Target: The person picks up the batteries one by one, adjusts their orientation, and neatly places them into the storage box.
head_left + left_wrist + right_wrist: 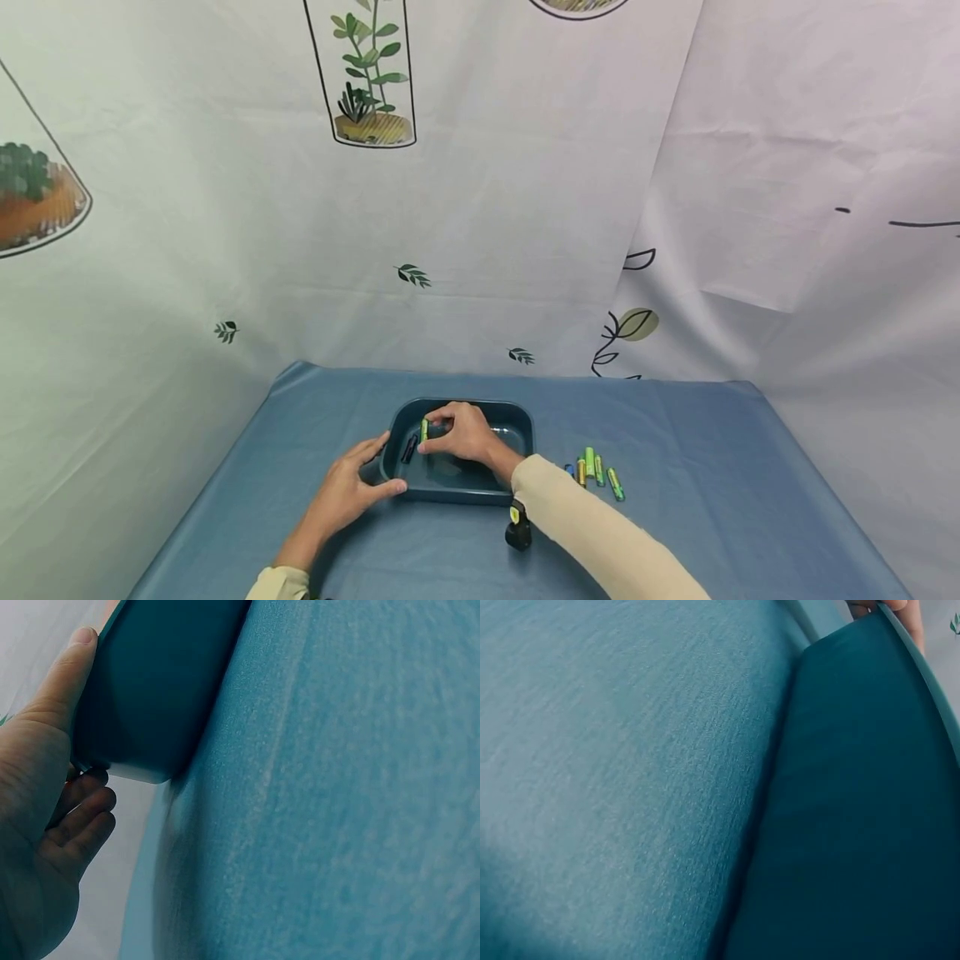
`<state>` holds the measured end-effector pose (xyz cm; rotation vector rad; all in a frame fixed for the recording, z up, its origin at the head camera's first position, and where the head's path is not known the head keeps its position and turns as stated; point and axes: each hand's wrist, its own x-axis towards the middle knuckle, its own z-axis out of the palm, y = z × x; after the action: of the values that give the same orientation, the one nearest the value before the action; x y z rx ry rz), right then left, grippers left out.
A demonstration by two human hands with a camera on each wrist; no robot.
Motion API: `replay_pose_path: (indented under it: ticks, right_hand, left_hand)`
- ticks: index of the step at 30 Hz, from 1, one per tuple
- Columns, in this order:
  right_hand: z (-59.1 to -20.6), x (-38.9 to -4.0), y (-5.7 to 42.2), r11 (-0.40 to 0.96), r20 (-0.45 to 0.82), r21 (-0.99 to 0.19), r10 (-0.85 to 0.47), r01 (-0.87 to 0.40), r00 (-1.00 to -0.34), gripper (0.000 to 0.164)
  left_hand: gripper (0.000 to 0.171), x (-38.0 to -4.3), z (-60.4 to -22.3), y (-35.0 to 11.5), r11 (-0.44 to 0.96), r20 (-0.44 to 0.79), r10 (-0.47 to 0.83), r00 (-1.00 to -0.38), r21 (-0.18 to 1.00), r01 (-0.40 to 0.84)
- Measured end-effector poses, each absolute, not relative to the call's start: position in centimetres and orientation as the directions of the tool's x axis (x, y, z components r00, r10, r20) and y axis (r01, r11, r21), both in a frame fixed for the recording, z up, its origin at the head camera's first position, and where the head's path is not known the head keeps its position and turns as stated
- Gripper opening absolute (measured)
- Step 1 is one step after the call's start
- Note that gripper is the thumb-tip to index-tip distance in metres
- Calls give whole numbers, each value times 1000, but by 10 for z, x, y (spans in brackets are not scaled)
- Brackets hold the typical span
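A dark blue rectangular tray (480, 497) rests on the cloth-covered table. My left hand (347, 492) holds its near left corner, thumb at the front rim and fingers along the left side; the left wrist view shows the thumb (64, 679) against the wall. Over the tray's left part, my right hand (467, 433) pinches a green battery (424, 430), held upright between thumb and fingers. A dark battery (409, 448) lies inside the tray just left of it. The right wrist view shows only the tray's outer wall (847, 802) and some left-hand fingers, not the held battery.
Right of the tray, several green and yellow batteries (599, 471) lie in a loose group, with a blue one (570, 470) partly hidden by the right sleeve (592, 525). A blue cloth (712, 500) covers the table. Behind hangs a white printed curtain (510, 208).
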<state>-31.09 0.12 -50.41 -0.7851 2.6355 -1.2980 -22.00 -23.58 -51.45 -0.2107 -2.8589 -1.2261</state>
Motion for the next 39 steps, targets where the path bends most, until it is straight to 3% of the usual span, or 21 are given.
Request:
replay_pose_path:
  ticks: [39]
  right_hand:
    - [-522, -307, -17, 576, 109, -711, -476, -403, -873, 48]
  left_hand:
    - [91, -220, -517, -236, 685, 81, 114, -990, 716, 137]
